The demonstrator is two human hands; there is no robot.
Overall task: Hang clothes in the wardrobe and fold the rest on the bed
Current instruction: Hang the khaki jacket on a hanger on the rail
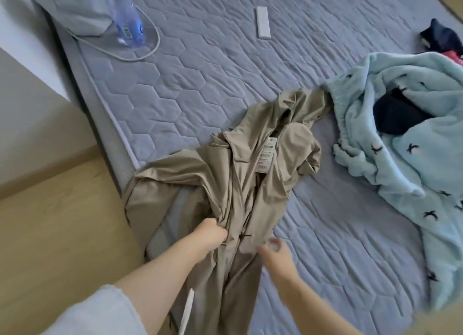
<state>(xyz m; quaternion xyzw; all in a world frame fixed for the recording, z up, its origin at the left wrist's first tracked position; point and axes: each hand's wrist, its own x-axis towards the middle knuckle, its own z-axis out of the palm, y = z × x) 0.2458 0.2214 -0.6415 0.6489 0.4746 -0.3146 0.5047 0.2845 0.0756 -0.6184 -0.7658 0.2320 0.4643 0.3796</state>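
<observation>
A beige hooded garment [250, 179] with paper tags lies stretched over the near edge of the grey quilted mattress [200, 71], its lower part hanging off toward me. My left hand [210, 234] grips a bunch of its fabric at the left side. My right hand [278, 252] hovers just right of the garment's middle, fingers spread and loosely bent, holding nothing. A fluffy light-blue garment [406, 139] with dark bird prints lies crumpled at the right, with a dark piece of clothing [395, 116] inside it.
A plastic water bottle [127, 16], a white cable [140, 51] and a grey bag [72, 6] sit at the mattress's far left. A white remote-like bar [263, 22] lies further back. Dark and red clothes [443, 39] sit at the far right. Wooden floor [50, 234] lies left.
</observation>
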